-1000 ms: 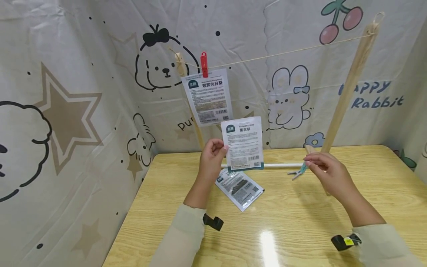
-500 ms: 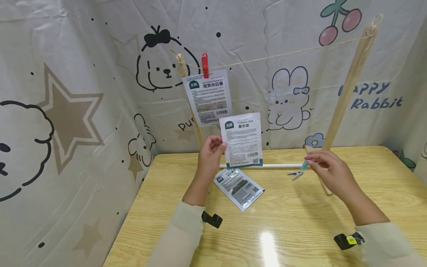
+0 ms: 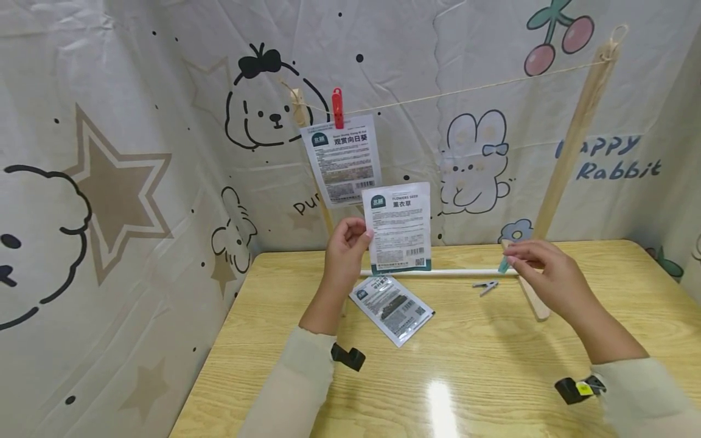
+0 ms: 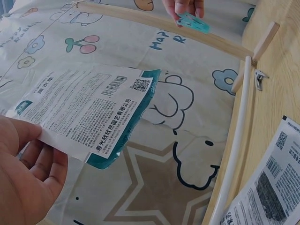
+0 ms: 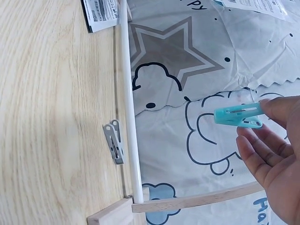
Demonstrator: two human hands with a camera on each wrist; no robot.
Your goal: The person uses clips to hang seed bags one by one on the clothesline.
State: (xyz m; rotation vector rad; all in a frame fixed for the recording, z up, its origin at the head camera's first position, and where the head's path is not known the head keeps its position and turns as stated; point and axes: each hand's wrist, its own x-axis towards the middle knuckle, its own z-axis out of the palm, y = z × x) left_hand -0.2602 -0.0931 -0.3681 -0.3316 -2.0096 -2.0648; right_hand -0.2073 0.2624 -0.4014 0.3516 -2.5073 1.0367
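Note:
My left hand (image 3: pixel 346 246) pinches a white seed packet (image 3: pixel 398 228) by its left edge, thumb in front, printed back facing me. The packet is raised above the table, its lower edge banded in teal. In my right hand (image 3: pixel 547 274) a teal clothespin (image 5: pixel 239 113) is held between thumb and fingers, near the right post. Behind the held packet, another seed packet (image 3: pixel 342 159) hangs from a thin string (image 3: pixel 465 89) under a red clothespin (image 3: pixel 338 108). A third packet (image 3: pixel 391 310) lies on the table, and a grey clothespin (image 3: pixel 485 286) lies nearer the right hand.
Two wooden posts carry the string; the right post (image 3: pixel 575 146) stands on a wooden foot (image 3: pixel 532 298). A white rod (image 3: pixel 465 272) runs low between them along the back of the wooden table (image 3: pixel 460 365). A printed cloth (image 3: pixel 405 36) hangs behind.
The teal clothespin has risen slightly in my right hand, uncovering the grey clothespin on the table. My left hand has lifted its packet a little.

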